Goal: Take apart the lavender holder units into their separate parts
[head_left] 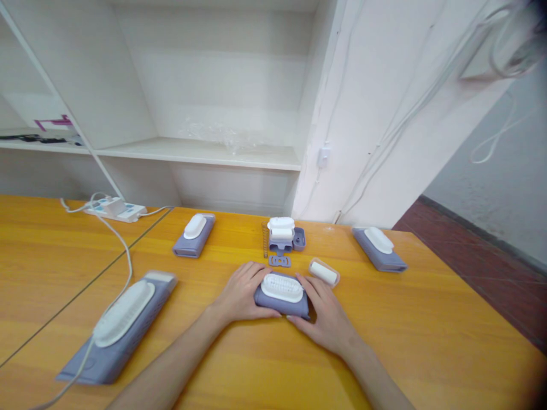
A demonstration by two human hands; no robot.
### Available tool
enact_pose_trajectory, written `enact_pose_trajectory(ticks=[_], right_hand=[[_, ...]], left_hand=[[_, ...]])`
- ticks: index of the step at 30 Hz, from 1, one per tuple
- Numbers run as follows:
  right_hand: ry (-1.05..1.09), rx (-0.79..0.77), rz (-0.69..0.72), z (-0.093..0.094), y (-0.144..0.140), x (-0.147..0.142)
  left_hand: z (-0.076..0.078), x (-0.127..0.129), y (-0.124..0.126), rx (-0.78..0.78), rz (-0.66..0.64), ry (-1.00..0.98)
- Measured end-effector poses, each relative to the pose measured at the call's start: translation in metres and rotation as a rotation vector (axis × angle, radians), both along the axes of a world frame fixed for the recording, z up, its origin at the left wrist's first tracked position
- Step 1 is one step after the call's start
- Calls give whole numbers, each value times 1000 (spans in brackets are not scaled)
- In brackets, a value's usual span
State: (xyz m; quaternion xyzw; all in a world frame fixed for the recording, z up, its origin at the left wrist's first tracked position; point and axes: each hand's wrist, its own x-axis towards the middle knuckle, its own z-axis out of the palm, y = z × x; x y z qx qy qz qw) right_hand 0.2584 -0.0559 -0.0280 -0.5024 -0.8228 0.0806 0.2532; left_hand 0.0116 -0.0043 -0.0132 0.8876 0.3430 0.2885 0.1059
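Note:
A purple-grey block with a white oval, bristled-looking top (282, 287) lies on the wooden table, gripped from both sides. My left hand (248, 291) wraps its left end, thumb along the near edge. Around the right end curls my right hand (323, 313), its fingers on the far side and thumb at the near edge. Just beyond the right hand is a white cylinder in a clear case (323, 272). Farther back stand loose parts: a white oval piece (281, 223), a coil spring (265, 240), a small purple cup (299, 239) and a flat purple plate with cutouts (280, 261).
Similar purple units with white oval tops lie at the back left (194, 234), back right (379, 249) and front left (117, 327). A white cable (123, 242) crosses the front-left one, near a power strip (117, 209). White shelving (196, 151) stands behind the table.

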Motion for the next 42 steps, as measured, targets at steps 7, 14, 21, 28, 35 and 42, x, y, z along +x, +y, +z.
enact_pose_trajectory(ticks=[7,14,21,28,35,42], right_hand=[[6,-10,3,0,0,-1],[-5,17,-13,0,0,-1],[-5,1,-11,1,0,-1],[-5,27,-9,2,0,-1],[-10,34,-7,1,1,-1],[-16,22,-14,0,1,0]], left_hand=[[-1,0,0,11,8,3],[0,0,1,22,6,-3],[-2,0,1,23,8,1],[0,1,0,32,11,-1],[0,1,0,20,16,16],[1,0,0,26,15,20]])
